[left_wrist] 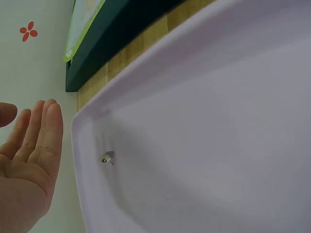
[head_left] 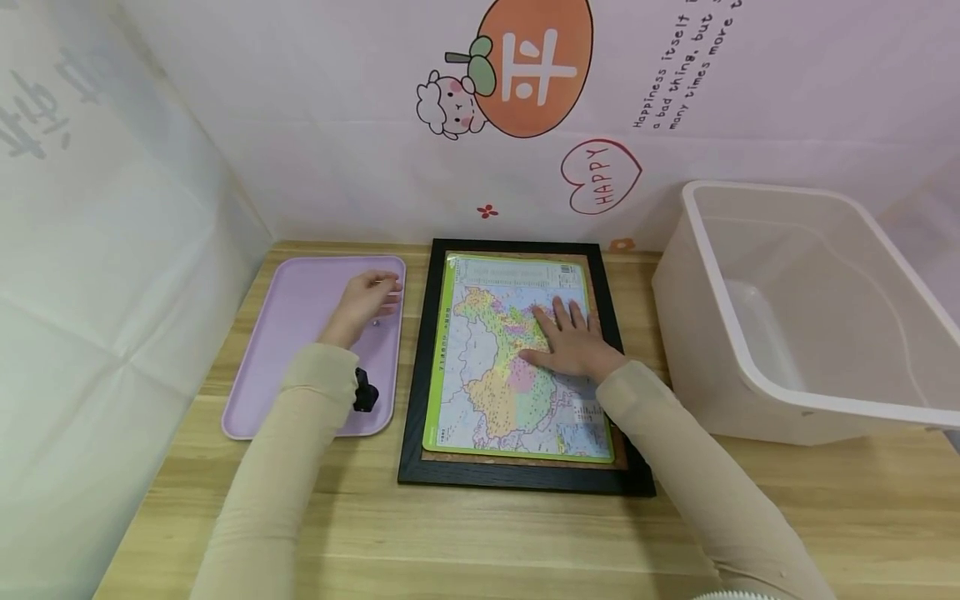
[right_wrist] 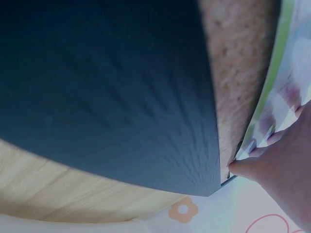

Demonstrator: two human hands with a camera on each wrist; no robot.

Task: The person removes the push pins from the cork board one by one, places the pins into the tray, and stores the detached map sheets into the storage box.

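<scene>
My left hand (head_left: 367, 302) is over the far right part of a purple tray (head_left: 288, 333). In the left wrist view its fingers are extended and the thumb stands apart, with nothing seen between them. A small metal thumbtack (left_wrist: 108, 157) lies in the tray near that hand. My right hand (head_left: 573, 346) rests with spread fingers on a laminated, green-edged map (head_left: 480, 400). The map lies on a cork board (right_wrist: 233, 73) inside a black frame (head_left: 525, 479). In the right wrist view, the hand's fingers lie over the map's edge.
A large white plastic bin (head_left: 697, 358) stands to the right of the frame. A small black object (head_left: 365, 392) shows beside the left sleeve, over the tray. Behind the wooden table (head_left: 450, 542) hangs a printed white backdrop (head_left: 337, 167), with another white sheet on the left.
</scene>
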